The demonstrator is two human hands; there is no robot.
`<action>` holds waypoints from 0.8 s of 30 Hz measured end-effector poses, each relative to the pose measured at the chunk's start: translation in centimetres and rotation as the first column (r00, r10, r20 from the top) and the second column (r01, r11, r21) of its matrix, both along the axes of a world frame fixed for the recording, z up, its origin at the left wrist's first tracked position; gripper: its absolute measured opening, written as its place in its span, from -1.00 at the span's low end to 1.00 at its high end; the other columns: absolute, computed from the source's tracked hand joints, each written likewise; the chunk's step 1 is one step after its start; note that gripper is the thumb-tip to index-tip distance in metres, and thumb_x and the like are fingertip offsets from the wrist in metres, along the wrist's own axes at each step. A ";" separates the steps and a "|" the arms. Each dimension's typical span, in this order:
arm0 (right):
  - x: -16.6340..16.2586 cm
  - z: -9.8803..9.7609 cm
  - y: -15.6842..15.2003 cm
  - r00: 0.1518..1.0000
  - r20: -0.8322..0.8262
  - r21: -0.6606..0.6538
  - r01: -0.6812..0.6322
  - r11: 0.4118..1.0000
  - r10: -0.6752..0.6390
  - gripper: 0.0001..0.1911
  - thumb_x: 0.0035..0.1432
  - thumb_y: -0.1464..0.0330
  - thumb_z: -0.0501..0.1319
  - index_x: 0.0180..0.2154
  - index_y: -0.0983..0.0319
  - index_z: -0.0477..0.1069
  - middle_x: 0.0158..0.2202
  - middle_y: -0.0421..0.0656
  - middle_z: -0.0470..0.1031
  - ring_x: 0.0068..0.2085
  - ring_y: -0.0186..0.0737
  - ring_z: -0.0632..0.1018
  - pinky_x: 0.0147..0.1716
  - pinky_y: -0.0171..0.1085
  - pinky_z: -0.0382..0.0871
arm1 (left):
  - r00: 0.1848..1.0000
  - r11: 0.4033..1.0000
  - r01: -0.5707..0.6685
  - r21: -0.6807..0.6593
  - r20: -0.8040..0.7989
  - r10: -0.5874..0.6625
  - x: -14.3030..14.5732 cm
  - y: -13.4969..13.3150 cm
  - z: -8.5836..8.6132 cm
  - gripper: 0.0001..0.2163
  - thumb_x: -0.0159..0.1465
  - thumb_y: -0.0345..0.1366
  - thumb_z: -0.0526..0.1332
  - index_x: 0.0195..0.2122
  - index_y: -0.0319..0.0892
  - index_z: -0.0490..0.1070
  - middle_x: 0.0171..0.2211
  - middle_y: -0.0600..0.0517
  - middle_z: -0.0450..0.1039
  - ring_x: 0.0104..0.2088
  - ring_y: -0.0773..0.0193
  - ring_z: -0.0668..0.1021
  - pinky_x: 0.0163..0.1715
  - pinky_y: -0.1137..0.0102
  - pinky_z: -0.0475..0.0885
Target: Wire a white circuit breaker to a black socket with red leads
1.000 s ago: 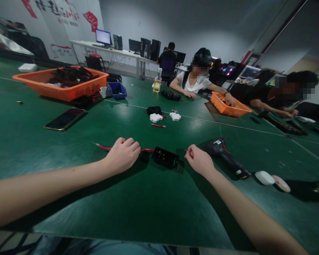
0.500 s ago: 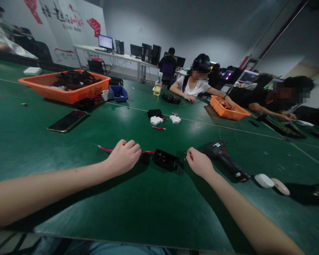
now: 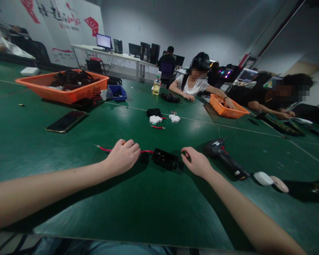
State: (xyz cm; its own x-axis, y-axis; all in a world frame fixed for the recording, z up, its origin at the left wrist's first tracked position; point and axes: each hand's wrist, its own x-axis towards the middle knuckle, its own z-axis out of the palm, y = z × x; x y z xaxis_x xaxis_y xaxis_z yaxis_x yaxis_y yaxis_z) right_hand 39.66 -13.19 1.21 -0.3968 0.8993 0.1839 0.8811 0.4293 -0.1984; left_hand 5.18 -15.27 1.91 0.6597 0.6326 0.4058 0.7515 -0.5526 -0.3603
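A small black box part [image 3: 165,159] lies on the green table [image 3: 149,205] between my hands. My left hand [image 3: 123,156] is closed over a red wire [image 3: 104,149] that runs left from the part. My right hand [image 3: 196,162] pinches something tiny, too small to name, right at the part's right end. A black electric screwdriver [image 3: 225,158] lies just right of my right hand.
A phone [image 3: 65,121] lies at the left. A large orange basket [image 3: 62,85] of black parts and a blue bin [image 3: 117,92] stand behind it. Small white and black parts [image 3: 159,117] lie mid-table. Two people sit at the far right by another orange basket [image 3: 228,107]. A white mouse-like object [image 3: 264,178] lies at the right.
My right hand has moved a little left, up to the black part's right end. My left hand has stayed on the red wire.
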 end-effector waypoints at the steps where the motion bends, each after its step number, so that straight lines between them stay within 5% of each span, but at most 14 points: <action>1: 0.0 0.0 0.0 1.000 -0.002 0.001 -0.028 1.000 0.028 -0.82 0.33 0.31 0.08 -0.08 0.20 0.37 -0.24 -0.16 0.48 -0.31 -0.25 0.50 -0.37 -0.32 0.26 | 1.000 1.000 0.000 0.000 -0.002 0.000 0.0 0.0 0.0 -0.83 0.36 -0.35 0.10 -0.30 -0.20 0.47 -0.32 -0.07 0.46 -0.27 0.13 0.41 -0.33 0.20 0.16; 11: 2.1 -0.3 1.5 0.978 -0.191 -0.092 -0.104 0.990 0.085 -0.84 0.32 0.35 0.11 -0.17 0.22 0.44 -0.25 -0.11 0.49 -0.29 -0.19 0.49 -0.29 -0.24 0.35 | 1.000 1.000 0.005 0.001 -0.018 -0.005 -0.1 0.0 0.0 -0.82 0.37 -0.34 0.09 -0.31 -0.20 0.46 -0.32 -0.07 0.46 -0.26 0.12 0.43 -0.34 0.20 0.17; 24: 1.5 1.2 0.5 0.972 -0.115 -0.160 -0.220 0.962 0.203 -0.87 0.33 0.38 0.10 -0.24 0.21 0.42 -0.25 -0.10 0.51 -0.26 -0.18 0.51 -0.27 -0.24 0.36 | 1.000 1.000 0.020 -0.001 0.024 -0.020 -0.1 0.1 0.0 -0.82 0.36 -0.35 0.11 -0.34 -0.20 0.46 -0.34 -0.07 0.47 -0.27 0.12 0.43 -0.34 0.22 0.16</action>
